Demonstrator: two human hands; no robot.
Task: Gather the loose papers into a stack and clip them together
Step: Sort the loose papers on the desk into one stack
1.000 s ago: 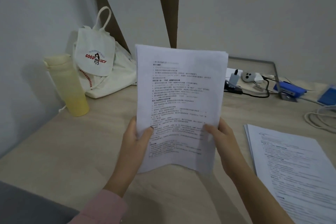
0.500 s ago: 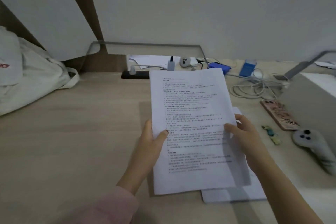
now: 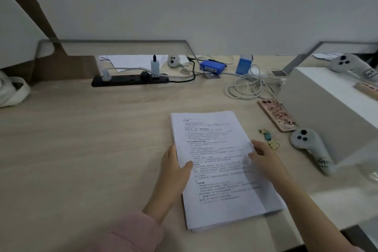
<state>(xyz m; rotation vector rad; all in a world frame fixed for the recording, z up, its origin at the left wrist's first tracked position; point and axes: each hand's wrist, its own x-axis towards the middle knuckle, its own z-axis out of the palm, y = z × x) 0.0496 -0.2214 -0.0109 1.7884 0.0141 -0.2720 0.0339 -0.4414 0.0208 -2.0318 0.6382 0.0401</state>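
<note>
Clips (image 3: 269, 139), phone (image 3: 276, 115), controller (image 3: 306, 143) just R of paper stack (image 3: 212, 145) on desk (image 3: 92, 149)

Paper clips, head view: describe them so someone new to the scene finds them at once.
On the wooden desk, find the stack of printed papers near the front edge. Just right of it, beside the right hand, lie the small clips, short of the pink phone and the grey controller. They are the only tiny teal-and-yellow things there.
</note>
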